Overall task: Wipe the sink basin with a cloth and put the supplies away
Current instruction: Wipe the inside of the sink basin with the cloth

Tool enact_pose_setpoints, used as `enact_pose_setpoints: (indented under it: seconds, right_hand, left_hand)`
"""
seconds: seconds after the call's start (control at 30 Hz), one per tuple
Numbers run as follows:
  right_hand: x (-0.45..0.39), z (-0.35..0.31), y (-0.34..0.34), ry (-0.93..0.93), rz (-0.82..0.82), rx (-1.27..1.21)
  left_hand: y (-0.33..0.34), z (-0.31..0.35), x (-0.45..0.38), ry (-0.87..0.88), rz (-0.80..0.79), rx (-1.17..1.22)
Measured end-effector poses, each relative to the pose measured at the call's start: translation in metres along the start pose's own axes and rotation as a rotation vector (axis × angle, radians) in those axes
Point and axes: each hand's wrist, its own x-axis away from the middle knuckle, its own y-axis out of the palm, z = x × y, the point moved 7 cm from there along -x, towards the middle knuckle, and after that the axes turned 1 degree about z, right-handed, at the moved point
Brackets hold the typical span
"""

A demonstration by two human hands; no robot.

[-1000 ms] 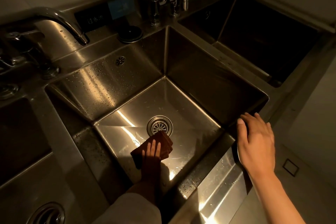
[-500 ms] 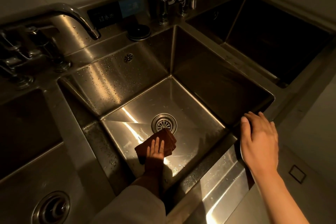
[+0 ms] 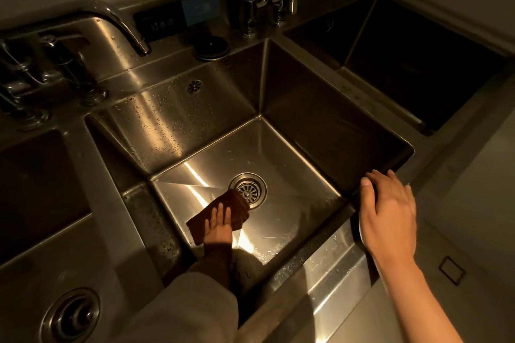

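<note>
Fingers (image 3: 220,213) of the left hand (image 3: 218,227) lie straight and flat on top of the cloth (image 3: 237,207), pressing it down onto the floor of the sink basin (image 3: 292,195); nothing is pinched or curled round, the cloth is simply held under the palm. It is a dark brown rag, folded over on itself, and it sits directly beneath those fingers with its far corner just past the fingertips, touching the edge of the drain (image 3: 248,189). It looks soft and limp, light even if damp (the steel round it shows droplets and streaks, so I'd guess it has taken up some water), and it should slide easily on that smooth, wet metal. Flat pressure suits wiping; for lifting it out I'd judge the best hold is a pinch on the thick folded edge nearest the palm, so the layers don't fall open and drip. Well off to the right of the wiping fingers, the right hand (image 3: 388,211) rests on the basin's front rim at the corner of the worktop (image 3: 334,270), fingers relaxed and lightly spread, holding nothing and seemingly just steadying the person.
</note>
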Motion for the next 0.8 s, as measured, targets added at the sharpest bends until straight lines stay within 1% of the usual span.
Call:
enact_pose_setpoints:
  seconds: [0.27, 0.4, 0.57, 0.8]
  right_hand:
    - [-0.0007, 0.0011, 0.0019, 0.003, 0.006, 0.017]
    - [-0.0007, 0.0008, 0.0022, 0.002, 0.004, 0.032]
    - [-0.0006, -0.0003, 0.0018, -0.003, -0.002, 0.019]
    - [-0.0001, -0.0001, 0.0009, -0.003, 0.001, 0.008]
  left_hand:
    - [-0.007, -0.0008, 0.0008, 0.044, 0.026, -0.027]
    - [-0.0073, 0.0022, 0.0036, 0.053, 0.012, -0.023]
    - [-0.0039, 0.0027, 0.0058, 0.045, -0.014, -0.026]
    - [-0.0029, -0.0056, 0.0017, 0.01, -0.01, 0.014]
